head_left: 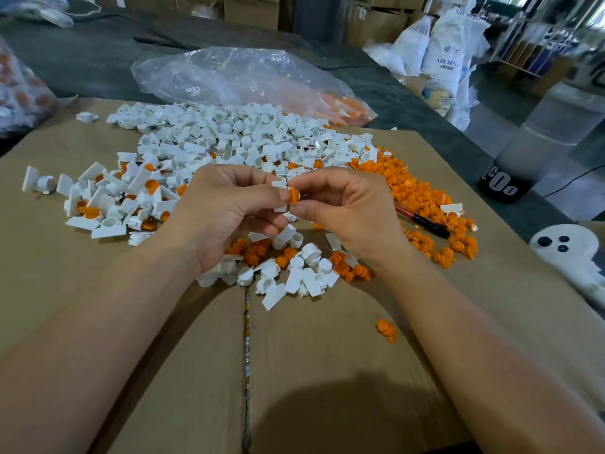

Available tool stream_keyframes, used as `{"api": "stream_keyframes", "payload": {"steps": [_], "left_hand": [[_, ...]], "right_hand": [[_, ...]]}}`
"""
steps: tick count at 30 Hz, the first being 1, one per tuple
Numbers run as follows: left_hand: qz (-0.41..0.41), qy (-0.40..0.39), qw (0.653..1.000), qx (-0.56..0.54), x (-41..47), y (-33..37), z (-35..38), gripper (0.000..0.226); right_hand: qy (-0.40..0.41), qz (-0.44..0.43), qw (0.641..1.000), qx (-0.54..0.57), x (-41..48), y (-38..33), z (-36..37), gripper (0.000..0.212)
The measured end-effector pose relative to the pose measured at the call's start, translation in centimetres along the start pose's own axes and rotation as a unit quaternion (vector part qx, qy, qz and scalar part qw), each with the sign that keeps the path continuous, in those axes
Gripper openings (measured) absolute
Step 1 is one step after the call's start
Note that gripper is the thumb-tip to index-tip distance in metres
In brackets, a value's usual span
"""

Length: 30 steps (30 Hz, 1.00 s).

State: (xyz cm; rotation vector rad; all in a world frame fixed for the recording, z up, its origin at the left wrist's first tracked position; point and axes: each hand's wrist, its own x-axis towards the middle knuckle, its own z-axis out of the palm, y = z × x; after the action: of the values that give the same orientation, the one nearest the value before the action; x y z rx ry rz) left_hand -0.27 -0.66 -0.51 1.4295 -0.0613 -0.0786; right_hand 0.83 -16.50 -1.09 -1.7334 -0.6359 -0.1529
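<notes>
Your left hand [222, 211] is curled round a small white plastic socket piece [280, 209], thumb and forefinger pinching it in the air above the loose parts. Your right hand [347, 208] pinches an orange ribbed plastic plug [294, 195] between thumb and forefinger, with the plug touching the white piece's right side. Holding both up, fingertip to fingertip, lets you line the plug up with the socket's round opening and feel it seat. That looks like the step in hand: the plug is at the mouth, but I can't tell whether it is fully home.

The layout serves the same work. The broad heap of loose white plastic pieces [229, 136] lies straight ahead, and the heap of loose orange plugs [419, 198] lies to the right, beside the hand that picks them. To the left, a separate pile of white pieces with orange showing in them [108, 204] seems to be the finished lot, kept apart so it doesn't mix back in. Everything rests on the flat brown cardboard sheet [327, 371], which gives you one level surface for small parts. A red-and-black pen [422, 219] lies among the orange plugs, and one stray orange plug [387, 329] sits alone near your right forearm. A crumpled clear plastic bag [235, 73] lies behind the white heap, with some orange parts inside.
</notes>
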Motion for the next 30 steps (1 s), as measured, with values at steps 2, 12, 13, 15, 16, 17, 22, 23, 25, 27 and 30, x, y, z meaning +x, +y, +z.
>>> {"api": "stream_keyframes", "payload": {"steps": [2, 12, 13, 15, 16, 17, 22, 23, 25, 27, 30], "left_hand": [[-0.005, -0.004, 1.000, -0.004, -0.01, 0.03, -0.05, 0.016], [-0.013, 0.007, 1.000, -0.012, -0.03, -0.02, -0.03, 0.018], [-0.016, 0.009, 1.000, -0.013, 0.03, 0.00, -0.04, 0.015], [-0.023, 0.009, 1.000, -0.014, 0.08, 0.04, -0.07, 0.009], [-0.025, 0.009, 1.000, -0.015, 0.10, 0.06, -0.07, 0.010], [-0.027, 0.009, 0.999, -0.017, 0.08, 0.07, -0.05, 0.012], [-0.037, 0.011, 0.999, -0.021, 0.12, 0.07, 0.07, 0.014], [-0.038, 0.011, 0.999, -0.021, 0.14, 0.07, 0.10, 0.011], [-0.040, 0.011, 0.999, -0.020, 0.15, 0.09, 0.10, 0.008], [-0.040, 0.012, 0.999, -0.021, 0.16, 0.08, 0.12, 0.005], [-0.038, 0.011, 0.999, -0.019, 0.19, 0.00, 0.10, 0.005]], "right_hand": [[-0.001, 0.009, 1.000, 0.003, -0.04, 0.09, 0.00, 0.033], [-0.009, 0.027, 1.000, -0.010, -0.01, 0.05, 0.10, 0.031], [-0.009, 0.029, 0.999, -0.013, 0.03, 0.10, 0.10, 0.031], [-0.010, 0.032, 0.999, -0.020, 0.09, 0.17, 0.11, 0.032], [-0.010, 0.033, 0.999, -0.021, 0.11, 0.21, 0.09, 0.032], [-0.011, 0.033, 0.999, -0.022, 0.12, 0.23, 0.06, 0.033], [-0.011, 0.031, 0.999, -0.027, 0.11, 0.32, -0.08, 0.034], [-0.011, 0.031, 0.999, -0.028, 0.11, 0.34, -0.10, 0.034], [-0.011, 0.031, 0.999, -0.027, 0.10, 0.35, -0.13, 0.035], [-0.013, 0.031, 0.999, -0.027, 0.07, 0.36, -0.18, 0.036], [-0.014, 0.029, 0.999, -0.029, 0.07, 0.39, -0.17, 0.036]]}}
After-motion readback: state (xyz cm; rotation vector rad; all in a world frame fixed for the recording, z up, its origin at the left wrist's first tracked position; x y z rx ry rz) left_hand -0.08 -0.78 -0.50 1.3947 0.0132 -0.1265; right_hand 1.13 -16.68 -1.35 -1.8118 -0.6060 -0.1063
